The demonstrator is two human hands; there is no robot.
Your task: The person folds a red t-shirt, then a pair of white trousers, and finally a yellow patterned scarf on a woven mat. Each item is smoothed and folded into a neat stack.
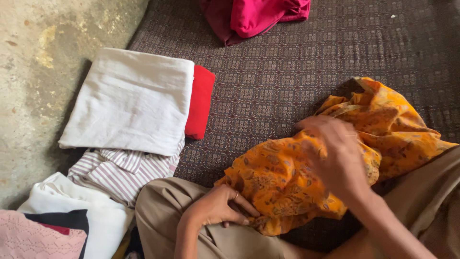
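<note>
The left hand (215, 207) pinches the near edge of a crumpled orange patterned cloth (278, 182), lying on the dark woven mat (278, 81) at near right. The blurred right hand (335, 153) grips its rumpled middle. Left lies a folded white cloth (129, 100), smooth and square.

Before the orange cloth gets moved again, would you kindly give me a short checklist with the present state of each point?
1. Left hand has hold of the orange cloth: ok, fingers pinch its near edge.
2. Right hand has hold of it: cannot tell, the hand is blurred over the cloth.
3. Cloth lies flat: not ok, it is crumpled on the mat.
4. White cloth is folded: ok, it lies on top of the striped cloth.
5. Red cloth is apart from the orange one: ok, bare mat lies between.
</note>
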